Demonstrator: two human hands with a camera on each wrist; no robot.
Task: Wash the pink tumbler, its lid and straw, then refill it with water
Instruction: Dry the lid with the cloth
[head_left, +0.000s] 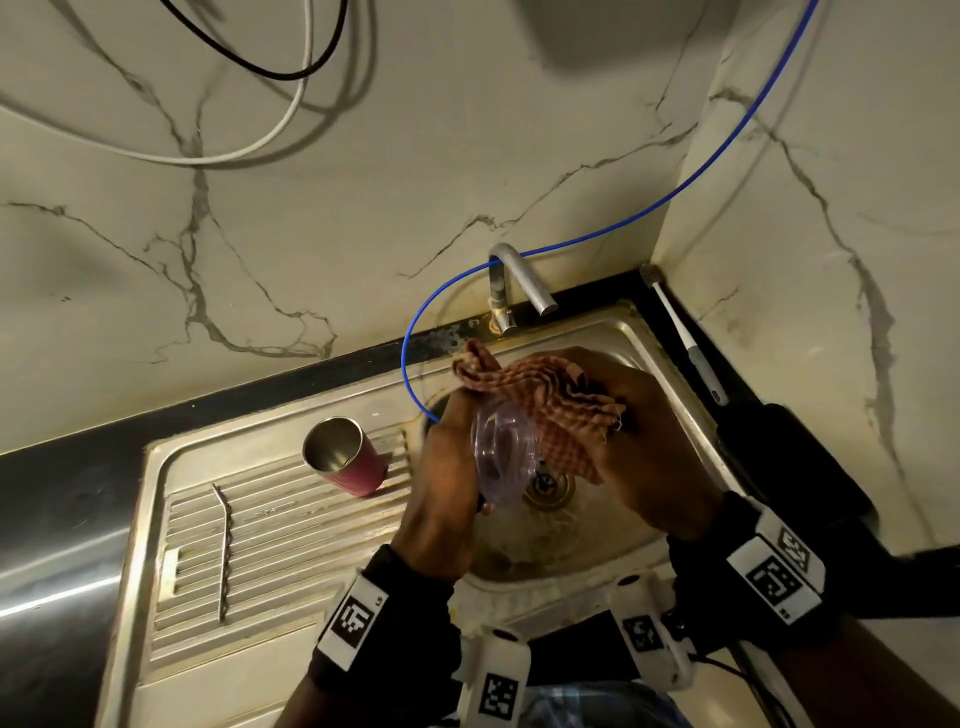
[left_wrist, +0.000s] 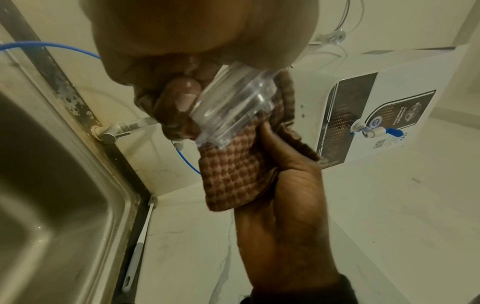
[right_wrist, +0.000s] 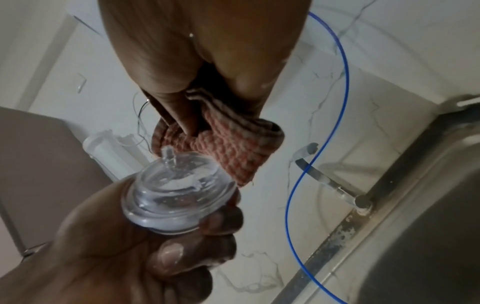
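One clear lid (head_left: 501, 457) sits over the sink (head_left: 639, 332) basin, gripped by the left hand (head_left: 441, 467). The right hand (head_left: 644, 441) pinches one checked cloth (head_left: 550, 410) against it. One pink tumbler (head_left: 345, 457) stands upright at 9 o'clock on the drainboard; one thin straw (head_left: 224, 551), probably metal, lies at 8 o'clock. One tap (head_left: 519, 283) rises at 12 o'clock.

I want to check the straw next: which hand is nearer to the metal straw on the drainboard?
Left. The left hand holds the clear lid over the sink basin, on the side toward the metal straw. The right hand, gripping the checked cloth, is farther, beyond the lid.
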